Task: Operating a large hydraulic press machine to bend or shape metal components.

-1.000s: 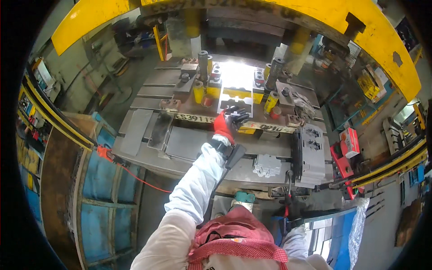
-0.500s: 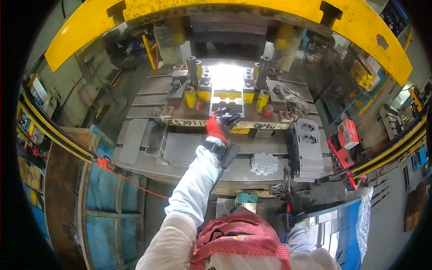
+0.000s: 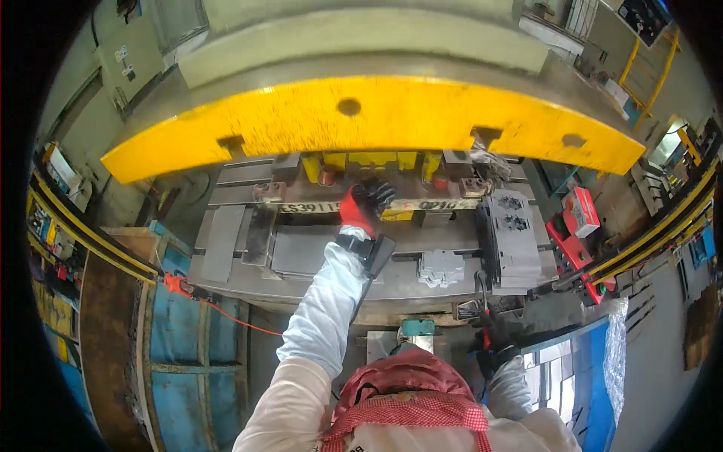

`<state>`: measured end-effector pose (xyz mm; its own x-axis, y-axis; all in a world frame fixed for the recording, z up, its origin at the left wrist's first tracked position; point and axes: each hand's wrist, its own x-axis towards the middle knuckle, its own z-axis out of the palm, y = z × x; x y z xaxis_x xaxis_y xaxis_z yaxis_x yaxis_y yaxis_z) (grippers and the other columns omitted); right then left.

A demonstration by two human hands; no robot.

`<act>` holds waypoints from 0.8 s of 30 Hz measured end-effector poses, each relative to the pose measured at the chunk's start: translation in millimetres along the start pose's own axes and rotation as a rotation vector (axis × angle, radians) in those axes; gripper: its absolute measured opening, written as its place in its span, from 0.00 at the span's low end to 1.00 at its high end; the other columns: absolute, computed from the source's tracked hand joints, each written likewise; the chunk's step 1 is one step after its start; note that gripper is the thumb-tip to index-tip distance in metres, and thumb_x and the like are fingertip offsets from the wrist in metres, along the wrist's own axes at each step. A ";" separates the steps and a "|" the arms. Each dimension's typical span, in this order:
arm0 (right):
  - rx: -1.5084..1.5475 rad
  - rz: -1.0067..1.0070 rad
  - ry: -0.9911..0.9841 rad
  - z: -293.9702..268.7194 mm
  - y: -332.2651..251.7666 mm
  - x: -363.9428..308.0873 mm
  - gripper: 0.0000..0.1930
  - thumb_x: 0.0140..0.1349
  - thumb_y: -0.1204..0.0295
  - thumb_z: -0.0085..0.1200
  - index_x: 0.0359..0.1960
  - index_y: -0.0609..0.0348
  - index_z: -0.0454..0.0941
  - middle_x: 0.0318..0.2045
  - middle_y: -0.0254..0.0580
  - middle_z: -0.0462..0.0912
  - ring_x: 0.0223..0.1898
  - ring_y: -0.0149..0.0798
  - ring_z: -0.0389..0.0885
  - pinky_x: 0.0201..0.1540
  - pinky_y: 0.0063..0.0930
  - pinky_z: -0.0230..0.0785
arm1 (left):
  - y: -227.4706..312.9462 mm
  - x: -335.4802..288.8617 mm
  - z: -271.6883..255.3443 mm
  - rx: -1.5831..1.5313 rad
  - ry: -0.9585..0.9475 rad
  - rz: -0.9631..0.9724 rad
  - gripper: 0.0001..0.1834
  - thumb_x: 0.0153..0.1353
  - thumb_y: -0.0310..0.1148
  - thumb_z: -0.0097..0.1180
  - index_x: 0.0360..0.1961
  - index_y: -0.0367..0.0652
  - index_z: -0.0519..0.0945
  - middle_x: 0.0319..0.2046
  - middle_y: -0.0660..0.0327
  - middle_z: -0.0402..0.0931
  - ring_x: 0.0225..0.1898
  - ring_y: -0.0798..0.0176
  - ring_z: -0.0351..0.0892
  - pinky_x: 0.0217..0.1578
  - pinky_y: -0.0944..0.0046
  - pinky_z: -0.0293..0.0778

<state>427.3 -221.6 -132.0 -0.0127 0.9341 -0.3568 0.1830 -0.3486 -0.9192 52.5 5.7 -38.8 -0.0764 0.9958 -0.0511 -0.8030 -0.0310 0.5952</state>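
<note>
At the front edge of the metal die is my left hand, in a red and black glove, fingers loosely apart with nothing visible in them. A dark pad is strapped at that wrist. The yellow front beam of the press ram spans the view just beyond the hand and hides most of the die. Low on the right, my right hand, in a dark glove, is closed around a long thin tool with a red grip; its exact kind is unclear. The tool's metal end points toward the press bed.
Stacked flat grey metal parts stand right of the die, and smaller cut pieces lie nearer the middle. Flat sheets rest on the left. A red and white box sits on a red stand at right. Striped posts flank both sides.
The yellow ram beam now sits lower in view, covering the guide posts and the bright plate seen before. My left hand has shifted slightly; my right hand still holds the tool.
</note>
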 end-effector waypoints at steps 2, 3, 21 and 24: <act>0.084 0.080 -0.008 -0.4 -0.4 -1.4 0.22 0.60 0.55 0.50 0.49 0.55 0.66 0.26 0.43 0.80 0.14 0.33 0.74 0.15 0.26 0.67 | 1.5 -0.8 1.0 -0.055 0.041 -0.056 0.23 0.63 0.44 0.37 0.49 0.36 0.70 0.47 0.47 0.73 0.45 0.45 0.75 0.43 0.50 0.74; 0.133 0.098 -0.007 0.0 -0.4 -2.8 0.22 0.60 0.54 0.50 0.49 0.55 0.65 0.26 0.43 0.80 0.14 0.33 0.74 0.15 0.26 0.67 | 1.8 -0.7 1.6 -0.060 0.035 -0.067 0.23 0.63 0.44 0.37 0.49 0.36 0.70 0.47 0.47 0.73 0.45 0.46 0.75 0.43 0.50 0.74; -0.335 -0.269 0.121 -0.1 -53.2 -11.4 0.26 0.58 0.58 0.52 0.54 0.59 0.66 0.38 0.46 0.77 0.31 0.34 0.76 0.28 0.26 0.69 | 3.6 -0.2 7.1 -0.098 0.086 -0.035 0.22 0.64 0.42 0.38 0.44 0.32 0.71 0.42 0.43 0.75 0.43 0.41 0.76 0.45 0.45 0.73; -0.313 -0.206 0.172 15.3 -123.7 -7.7 0.29 0.57 0.65 0.53 0.59 0.61 0.62 0.45 0.50 0.75 0.41 0.37 0.74 0.42 0.29 0.67 | 3.3 -4.7 10.7 -0.170 0.042 0.004 0.22 0.65 0.41 0.37 0.44 0.28 0.69 0.43 0.39 0.73 0.43 0.39 0.75 0.47 0.44 0.73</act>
<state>389.7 -186.9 -18.1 0.0793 0.9904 -0.1134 0.4846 -0.1377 -0.8638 56.5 1.9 -28.0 -0.1019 0.9912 -0.0843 -0.8908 -0.0532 0.4513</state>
